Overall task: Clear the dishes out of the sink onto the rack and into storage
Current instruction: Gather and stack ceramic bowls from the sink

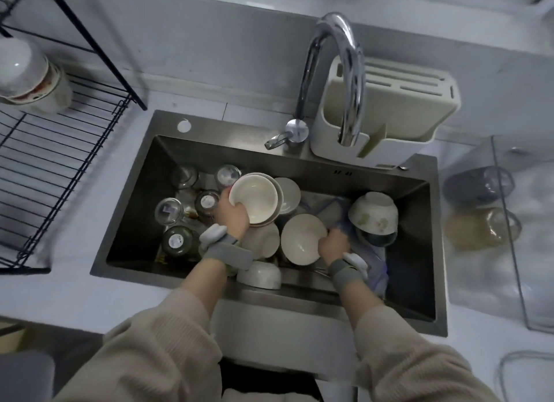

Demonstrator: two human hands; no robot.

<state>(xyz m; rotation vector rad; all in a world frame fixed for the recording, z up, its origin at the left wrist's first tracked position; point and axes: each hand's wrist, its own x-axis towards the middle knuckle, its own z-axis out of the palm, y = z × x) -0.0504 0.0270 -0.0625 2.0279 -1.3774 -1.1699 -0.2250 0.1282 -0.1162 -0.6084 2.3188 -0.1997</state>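
Ceramic bowls gripped in both hands over a crowded sink (419, 173).
Left hand (232, 212) holds a stacked white bowl (253, 196), right hand (334, 244) pinches another bowl (301, 236); wet rims could slip onto the glasses (169, 211).

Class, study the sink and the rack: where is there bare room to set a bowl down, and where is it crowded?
Free: the black wire rack shelf in front of the stacked bowls, and the countertop strip between rack and sink. The sink's right end looks dark and bare. Crowded: the glass jars at its left, and the middle, where both hands grip bowls.
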